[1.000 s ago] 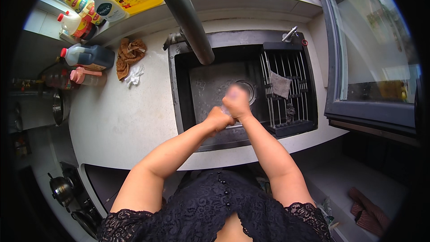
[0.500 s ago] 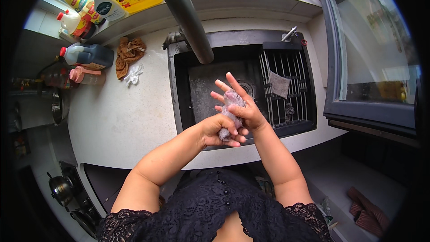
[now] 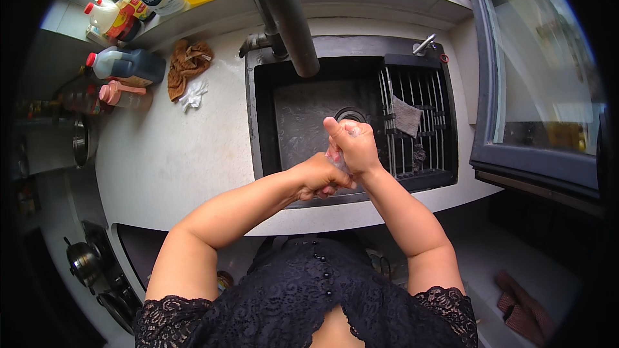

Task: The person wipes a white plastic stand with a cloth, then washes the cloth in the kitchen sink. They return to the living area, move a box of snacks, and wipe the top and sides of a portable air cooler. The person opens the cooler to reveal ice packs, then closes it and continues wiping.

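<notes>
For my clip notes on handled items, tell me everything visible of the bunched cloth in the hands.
The bunched cloth shows only as a small greyish patch, crumpled and perhaps damp; its edges and full shape are hidden. The left hand grips it nearer the body, the right hand farther out, both touching it. It is held over the black sink, towards its near side.

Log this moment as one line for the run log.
left hand: closed on bunched greyish cloth | right hand: closed on same cloth | location: over sink | counter: brown cloth, left of sink
</notes>
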Available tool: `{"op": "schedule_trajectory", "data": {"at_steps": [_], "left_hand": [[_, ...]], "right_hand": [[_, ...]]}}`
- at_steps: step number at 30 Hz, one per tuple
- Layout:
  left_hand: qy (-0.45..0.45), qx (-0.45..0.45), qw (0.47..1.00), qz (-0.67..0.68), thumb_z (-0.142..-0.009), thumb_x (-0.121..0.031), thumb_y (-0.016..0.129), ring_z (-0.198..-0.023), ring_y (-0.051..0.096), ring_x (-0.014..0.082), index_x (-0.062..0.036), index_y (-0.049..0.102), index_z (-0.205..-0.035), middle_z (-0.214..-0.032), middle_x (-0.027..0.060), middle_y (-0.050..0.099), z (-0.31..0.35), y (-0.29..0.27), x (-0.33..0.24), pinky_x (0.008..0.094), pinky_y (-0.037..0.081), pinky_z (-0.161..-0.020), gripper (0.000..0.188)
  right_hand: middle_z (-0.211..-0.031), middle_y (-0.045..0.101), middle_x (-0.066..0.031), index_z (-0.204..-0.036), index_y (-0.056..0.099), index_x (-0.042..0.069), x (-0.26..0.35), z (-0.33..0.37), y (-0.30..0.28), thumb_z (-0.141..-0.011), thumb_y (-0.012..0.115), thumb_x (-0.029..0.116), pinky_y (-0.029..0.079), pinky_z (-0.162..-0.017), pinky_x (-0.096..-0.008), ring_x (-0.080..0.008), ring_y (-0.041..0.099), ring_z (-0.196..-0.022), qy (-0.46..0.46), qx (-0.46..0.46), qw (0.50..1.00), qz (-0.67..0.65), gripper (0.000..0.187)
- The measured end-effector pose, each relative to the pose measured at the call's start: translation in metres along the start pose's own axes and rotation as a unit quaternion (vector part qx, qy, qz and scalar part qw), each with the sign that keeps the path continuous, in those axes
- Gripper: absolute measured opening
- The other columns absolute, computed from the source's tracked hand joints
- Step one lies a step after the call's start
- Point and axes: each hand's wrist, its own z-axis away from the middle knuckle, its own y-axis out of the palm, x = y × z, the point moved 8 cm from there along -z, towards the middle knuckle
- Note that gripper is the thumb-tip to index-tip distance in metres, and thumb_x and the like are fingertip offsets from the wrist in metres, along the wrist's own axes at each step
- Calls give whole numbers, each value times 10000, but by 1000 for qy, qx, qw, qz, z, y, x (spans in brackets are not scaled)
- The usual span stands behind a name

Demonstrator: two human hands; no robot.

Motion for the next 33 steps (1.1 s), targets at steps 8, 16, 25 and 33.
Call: {"op": "schedule_trajectory", "data": {"at_steps": [8,16,25,33], "left_hand": [[73,-130,987,-63,-661,-54,666,-399,412,105,-12,542,-871,-588,52,517,-43,-39,26,271,281,-351,248],[96,-224,959,-145,-638,-148,716,-734,614,214,58,562,-959,-817,134,623,-58,-52,47,340,475,-641,411],[118,-243,949,-161,-630,-158,714,-808,631,239,69,586,-868,-852,166,636,-60,-48,50,358,482,-699,353],[55,-240,959,-139,-617,-174,712,-651,622,209,65,575,-795,-749,138,618,-63,-46,55,328,482,-580,328]], "right_hand": [[-461,488,-13,-524,482,57,-41,-18,-11,-855,606,133,391,-416,-253,-79,457,-399,-10,-51,997,49,362],[-454,475,-27,-511,465,29,-70,-17,-18,-774,586,115,359,-379,-278,-92,464,-406,-2,-53,990,129,302],[-435,448,-19,-499,437,29,-74,-14,-22,-746,551,92,343,-372,-279,-82,442,-400,-4,-50,990,131,280],[-555,526,-18,-594,545,23,-88,-16,-32,-850,618,242,414,-478,-266,-102,500,-495,75,-27,991,105,345]]}}
